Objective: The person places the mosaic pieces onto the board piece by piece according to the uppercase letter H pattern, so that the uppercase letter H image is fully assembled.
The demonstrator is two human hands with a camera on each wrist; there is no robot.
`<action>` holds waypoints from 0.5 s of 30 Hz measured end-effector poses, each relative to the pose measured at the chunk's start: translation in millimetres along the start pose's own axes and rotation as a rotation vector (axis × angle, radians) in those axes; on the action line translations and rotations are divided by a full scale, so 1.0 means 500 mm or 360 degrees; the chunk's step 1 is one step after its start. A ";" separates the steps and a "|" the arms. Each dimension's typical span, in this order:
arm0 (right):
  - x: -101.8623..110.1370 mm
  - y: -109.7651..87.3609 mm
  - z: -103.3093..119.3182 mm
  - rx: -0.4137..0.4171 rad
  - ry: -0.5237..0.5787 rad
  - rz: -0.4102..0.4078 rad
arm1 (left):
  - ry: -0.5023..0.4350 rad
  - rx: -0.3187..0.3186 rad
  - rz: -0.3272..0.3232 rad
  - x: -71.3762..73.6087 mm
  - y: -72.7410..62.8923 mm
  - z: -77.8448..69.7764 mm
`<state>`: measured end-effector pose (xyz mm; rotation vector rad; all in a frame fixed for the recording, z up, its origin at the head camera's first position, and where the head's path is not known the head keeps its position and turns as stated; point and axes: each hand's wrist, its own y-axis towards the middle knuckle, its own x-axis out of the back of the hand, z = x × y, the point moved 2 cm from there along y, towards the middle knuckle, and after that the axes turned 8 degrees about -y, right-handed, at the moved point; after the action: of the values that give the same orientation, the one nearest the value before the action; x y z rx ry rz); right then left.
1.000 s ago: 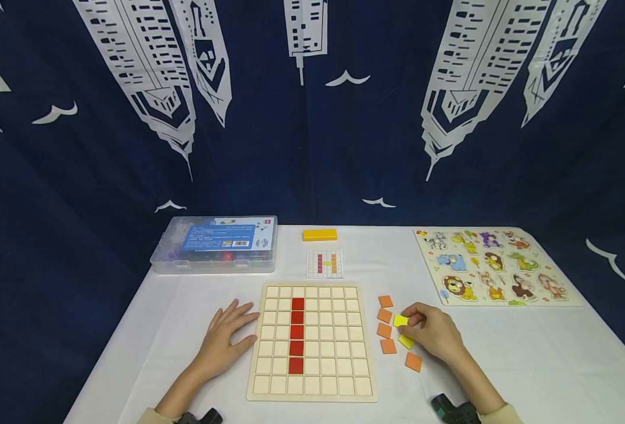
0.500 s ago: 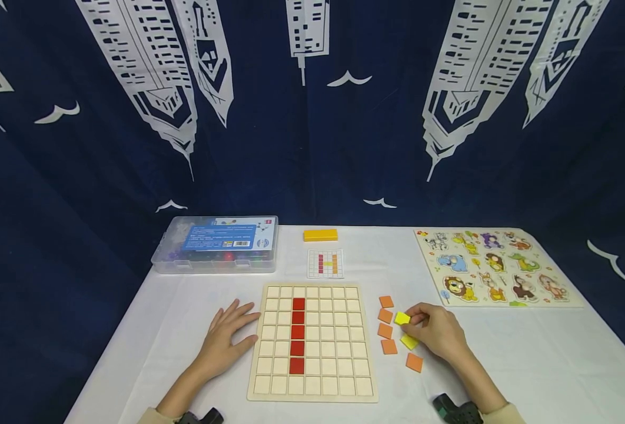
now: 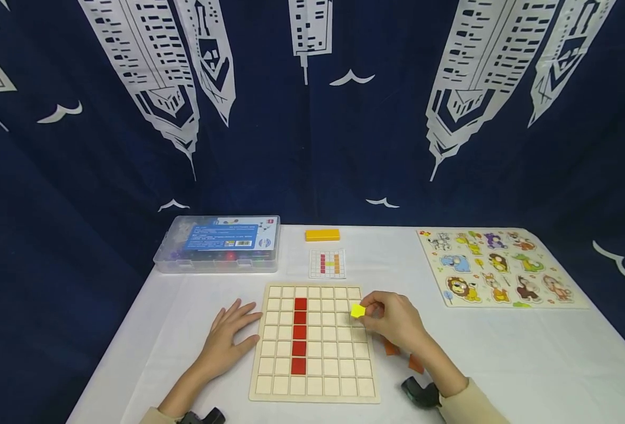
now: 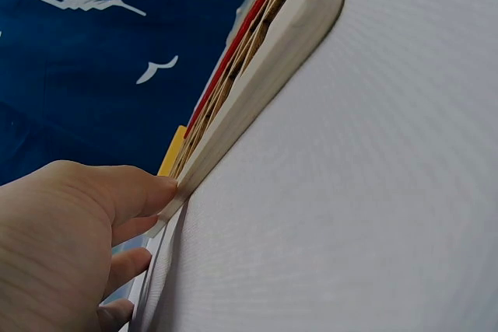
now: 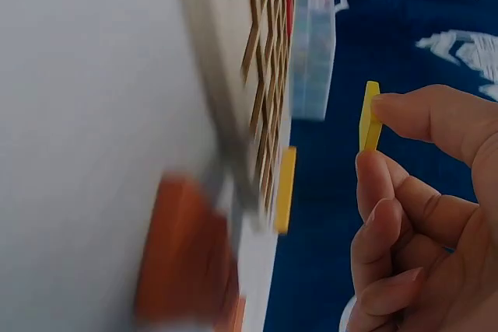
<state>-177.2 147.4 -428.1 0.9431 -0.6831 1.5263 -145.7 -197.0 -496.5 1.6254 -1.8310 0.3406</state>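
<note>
A pale wooden grid board point(image 3: 366, 388) lies flat in the middle of the table, with a column of several red square tiles point(image 3: 299, 333) set in its cells. Between thumb and fingertip, my right hand point(image 3: 397, 321) pinches a yellow square tile point(image 3: 357, 310) over the board's right side. The right wrist view shows this tile point(image 5: 369, 118) edge-on, held up off the table. Fingers spread, my left hand point(image 3: 225, 338) rests at the board's left edge; its thumb point(image 4: 144, 192) touches that edge. Orange tiles point(image 3: 416, 364) lie right of the board, partly hidden beneath my right hand and forearm.
Behind the board lie a small pattern card point(image 3: 327, 271) and a yellow block point(image 3: 322, 235). A lidded clear plastic box point(image 3: 217, 244) stands at the back left. An animal puzzle board point(image 3: 476, 265) lies at the back right. A dark printed curtain point(image 3: 312, 147) hangs behind the table.
My right hand has picked up the yellow tile from among the loose tiles and carried it left over the board. My left hand has stayed at the board's left edge.
</note>
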 end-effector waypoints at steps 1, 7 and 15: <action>-0.006 0.002 0.012 0.0026 0.0007 0.0016 | 0.0002 -0.0001 0.0000 0.000 0.000 -0.001; -0.050 0.011 0.070 0.0243 -0.0018 0.0071 | 0.0006 -0.0007 -0.0002 0.000 0.001 0.000; -0.093 0.020 0.102 0.0385 -0.0097 0.0140 | 0.0001 -0.0013 -0.0001 -0.001 0.000 0.000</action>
<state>-176.6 78.9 -441.6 1.1575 -0.5979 1.6902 -145.6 -196.8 -496.8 1.6202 -1.8287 0.3332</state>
